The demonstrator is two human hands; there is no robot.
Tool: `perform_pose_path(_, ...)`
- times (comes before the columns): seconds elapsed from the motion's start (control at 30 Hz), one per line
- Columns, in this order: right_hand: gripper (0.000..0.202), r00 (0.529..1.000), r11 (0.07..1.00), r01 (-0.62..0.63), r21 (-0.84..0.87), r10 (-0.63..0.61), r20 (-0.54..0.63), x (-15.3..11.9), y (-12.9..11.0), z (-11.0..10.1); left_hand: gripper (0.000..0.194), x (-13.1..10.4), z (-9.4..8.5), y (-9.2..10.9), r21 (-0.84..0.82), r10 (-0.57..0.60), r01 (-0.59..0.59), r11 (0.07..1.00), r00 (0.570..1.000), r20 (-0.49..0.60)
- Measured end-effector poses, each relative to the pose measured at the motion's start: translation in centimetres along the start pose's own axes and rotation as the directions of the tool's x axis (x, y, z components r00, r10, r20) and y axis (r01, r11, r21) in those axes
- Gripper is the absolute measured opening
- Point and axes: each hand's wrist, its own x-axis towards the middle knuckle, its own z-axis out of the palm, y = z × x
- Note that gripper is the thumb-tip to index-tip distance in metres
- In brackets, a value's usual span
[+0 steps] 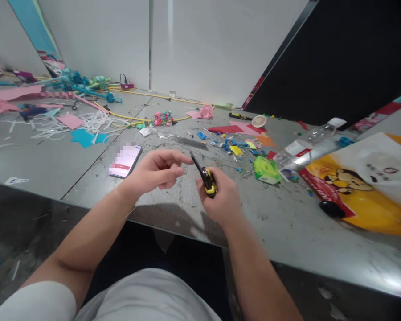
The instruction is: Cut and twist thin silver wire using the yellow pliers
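Observation:
In front of me my right hand (222, 194) is wrapped round a black and yellow utility knife (210, 183), its dark blade pointing up and to the left. My left hand (157, 169) holds nothing that I can see. Its index finger stretches out to the blade's tip, touching it or almost touching; the other fingers are curled and the thumb stands apart. Left of that hand, a phone with a lit screen (125, 161) lies on the grey table (173, 196). Beyond the knife lie several thin wires (187, 141) and small blue scraps (225, 145).
To the right are a yellow snack bag (364, 191), a clear plastic bottle (307, 142) and a green packet (266, 169). Paper strips (76, 125) and teal crafted pieces (75, 80) cover the left side. Another black and yellow knife (239, 116) lies near the back wall panel (203, 49).

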Motion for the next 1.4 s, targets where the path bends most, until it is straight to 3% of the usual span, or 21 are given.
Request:
perform_pose_path(0.13,0.027,0.996,0.996,-0.015,-0.088,0.008,-0.086,-3.0,1.5,1.0,0.046,-0.7,0.7,-0.2,0.086,0.003,-0.009,0.996,0.997,0.075)
perform_pose_path(0.23,0.031,0.97,0.986,0.028,-0.165,-0.067,-0.233,-4.4,2.5,2.3,0.043,-1.0,0.6,-0.6,0.126,0.018,-0.036,0.991,0.99,0.136)
perform_pose_path(0.3,0.036,0.898,0.967,0.16,-0.198,-0.226,-0.378,-4.7,2.9,3.0,0.048,-1.1,0.4,-0.9,0.161,0.02,-0.053,0.985,0.98,0.2)
perform_pose_path(0.37,0.041,0.825,0.936,0.266,-0.231,-0.345,-0.448,-4.6,3.2,3.3,0.049,-1.2,0.1,-1.4,0.197,0.024,-0.076,0.977,0.967,0.254)
perform_pose_path(0.43,0.041,0.793,0.916,0.304,-0.262,-0.396,-0.463,-4.4,3.3,3.3,0.045,-1.4,-0.1,-1.8,0.222,0.051,-0.115,0.968,0.96,0.274)
perform_pose_path(0.57,0.037,0.779,0.903,0.314,-0.292,-0.421,-0.465,-4.4,3.1,2.9,0.04,-1.9,0.1,-2.2,0.268,0.107,-0.178,0.947,0.96,0.259)
perform_pose_path(0.67,0.035,0.768,0.901,0.32,-0.291,-0.427,-0.478,-4.5,2.9,2.8,0.039,-2.8,0.9,-2.0,0.289,0.13,-0.2,0.936,0.961,0.244)
perform_pose_path(0.8,0.034,0.733,0.896,0.317,-0.31,-0.439,-0.519,-4.8,2.7,3.1,0.022,-4.9,2.6,-2.2,0.272,0.197,-0.24,0.932,0.965,0.175)
perform_pose_path(0.9,0.035,0.702,0.885,0.282,-0.37,-0.453,-0.549,-4.8,2.4,3.2,0.021,-6.2,3.6,-3.1,0.196,0.315,-0.338,0.921,0.939,0.14)
perform_pose_path(1.0,0.029,0.706,0.88,0.304,-0.365,-0.466,-0.534,-4.4,2.2,3.0,0.029,-6.6,4.1,-3.8,0.139,0.368,-0.381,0.914,0.924,0.105)
perform_pose_path(1.2,0.024,0.821,0.884,0.455,-0.109,-0.464,-0.333,-4.1,2.1,2.4,0.022,-6.6,3.5,-3.5,0.156,0.363,-0.377,0.913,0.925,0.113)
perform_pose_path(1.3,0.024,0.819,0.875,0.478,-0.079,-0.477,-0.32,-4.1,2.1,2.3,0.029,-6.9,3.0,-3.0,0.201,0.371,-0.393,0.898,0.918,0.138)
perform_pose_path(1.4,0.025,0.78,0.854,0.509,-0.104,-0.509,-0.365,-4.0,2.0,2.3,0.033,-7.5,3.2,-2.7,0.268,0.368,-0.388,0.882,0.921,0.123)
